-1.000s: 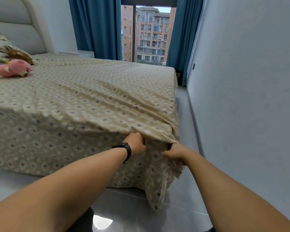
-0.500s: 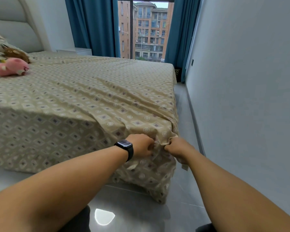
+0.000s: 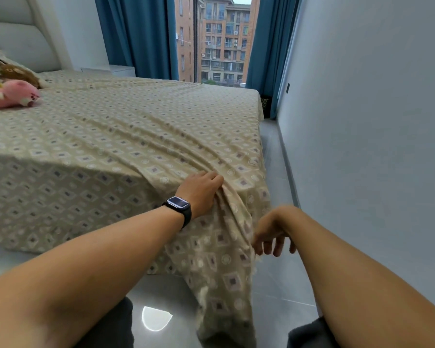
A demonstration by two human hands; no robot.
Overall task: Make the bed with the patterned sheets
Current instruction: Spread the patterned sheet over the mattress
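Since half a second ago the right hand [image 3: 273, 233] has let go and dropped to about four o'clock of the left hand [image 3: 201, 191], fingers loosely spread and holding nothing. The left lies fairly flat on the patterned sheet [image 3: 126, 146] at the bed's near corner, fingertips pressing a fold — whether it pinches cloth I cannot tell. To finish this corner well, pull the hanging flap taut, then tuck it under.

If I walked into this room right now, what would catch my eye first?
Probably the patterned sheet spread over the whole bed, its near corner hanging down to the floor. At that corner the left hand presses the bunched fabric, while the right hand hangs loose beside the drape. A pink plush toy lies near the headboard.
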